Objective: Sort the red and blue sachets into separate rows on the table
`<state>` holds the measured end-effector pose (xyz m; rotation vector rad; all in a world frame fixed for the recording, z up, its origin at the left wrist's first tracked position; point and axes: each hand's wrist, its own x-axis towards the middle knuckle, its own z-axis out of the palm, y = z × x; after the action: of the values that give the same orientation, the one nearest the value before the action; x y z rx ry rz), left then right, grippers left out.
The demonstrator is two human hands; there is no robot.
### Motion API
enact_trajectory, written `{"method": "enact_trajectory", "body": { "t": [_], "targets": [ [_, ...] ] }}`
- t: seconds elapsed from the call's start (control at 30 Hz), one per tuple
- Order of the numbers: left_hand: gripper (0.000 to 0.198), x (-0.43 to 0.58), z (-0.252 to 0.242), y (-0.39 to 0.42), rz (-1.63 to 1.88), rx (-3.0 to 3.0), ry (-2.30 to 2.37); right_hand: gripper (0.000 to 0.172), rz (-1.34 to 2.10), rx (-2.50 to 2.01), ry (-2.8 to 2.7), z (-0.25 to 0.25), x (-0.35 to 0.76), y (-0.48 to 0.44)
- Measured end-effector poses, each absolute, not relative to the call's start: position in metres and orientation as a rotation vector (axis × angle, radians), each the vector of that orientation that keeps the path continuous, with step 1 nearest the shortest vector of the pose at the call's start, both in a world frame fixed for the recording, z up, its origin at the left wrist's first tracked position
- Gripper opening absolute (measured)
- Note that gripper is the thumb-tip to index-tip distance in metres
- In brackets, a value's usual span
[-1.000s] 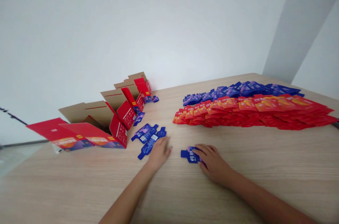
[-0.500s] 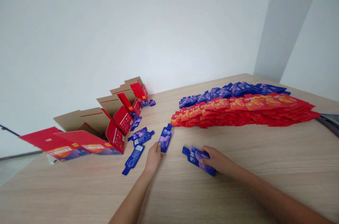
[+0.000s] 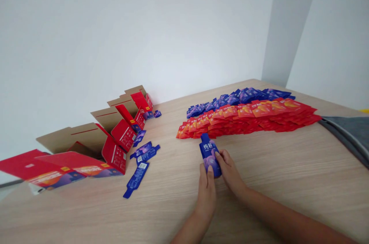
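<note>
Blue-and-purple pouches [image 3: 210,151] with narrow necks are held together as a small stack in front of me, necks pointing away. My left hand [image 3: 206,188] grips the stack's lower left side, thumb on the front face. On its right side my right hand [image 3: 229,167] is closed around the edge. How many pouches are in the stack cannot be made out. To the left, a loose blue pouch [image 3: 136,179] lies on the table, back side up, with more blue pouches [image 3: 145,152] just beyond it.
Open red cardboard boxes [image 3: 113,157] stand in a row along the left. Beyond my hands is a long overlapping row of red-orange pouches [image 3: 248,117], with blue pouches [image 3: 221,100] behind it. A dark grey item [image 3: 346,132] lies at the right edge of the wooden table [image 3: 173,213].
My left hand has moved right, bringing its blue pouch against the ones in my right hand. Both hands now hold one stack. The view has shifted to the right.
</note>
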<state>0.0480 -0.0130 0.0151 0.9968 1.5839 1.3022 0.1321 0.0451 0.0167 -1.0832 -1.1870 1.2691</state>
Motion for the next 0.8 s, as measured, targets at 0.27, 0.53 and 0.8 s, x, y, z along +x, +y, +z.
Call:
{"method": "enact_trajectory", "body": {
  "t": [0.27, 0.53, 0.8],
  "targets": [
    [0.049, 0.042, 0.014, -0.006, 1.363, 1.061, 1.474, 0.041, 1.544, -0.968, -1.084, 0.018, 0.123, 0.038],
    [0.043, 0.020, 0.018, -0.002, 1.422, 1.109, 1.435, 0.048, 1.568, -0.842, -1.324, 0.030, 0.126, 0.046],
    [0.026, 0.012, 0.000, -0.005, 0.982, 1.433, 1.408, 0.045, 0.949, -1.171, -1.794, 0.087, 0.153, 0.129]
  ]
}}
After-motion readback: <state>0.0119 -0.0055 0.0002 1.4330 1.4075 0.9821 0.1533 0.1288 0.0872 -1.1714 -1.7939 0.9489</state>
